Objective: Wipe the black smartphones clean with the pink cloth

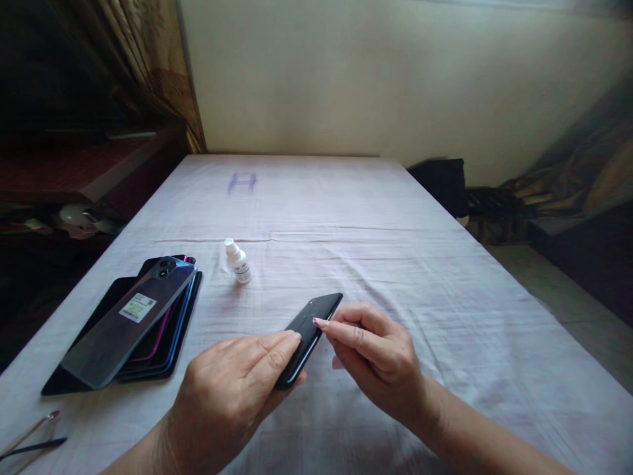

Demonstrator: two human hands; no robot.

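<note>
- A glossy black slab-shaped smartphone [311,338] is held in the left hand [225,386], tilted, with its far end pointed away and to the right.
- The near part of the phone is gripped by the left hand, with the thumb laid over the upper face and fingertips showing beneath.
- The right hand [380,353] is kept narrow, its fingers bent and bunched at the phone's right side, with one fingertip over the upper face; whether anything is pinched there cannot be told.
- Beyond the left hand, a small white plastic bottle with a printed label [241,266] is stood upright.
- To the left of the left hand, a shiny grey smartphone with a white sticker [111,343] is laid slantwise on a pile of dark phones with pink and blue edges [101,303].
- Farther left and nearer the viewer, thin rods like spectacle arms [39,446] are cut off by the picture's edge.
- Beneath both hands, a creased pale lilac cloth [346,218] is spread, marked in blue well beyond them.
- Far left of the hands, a reddish-brown wooden cabinet [93,161] and a gold-brown patterned curtain [171,72] are seen.
</note>
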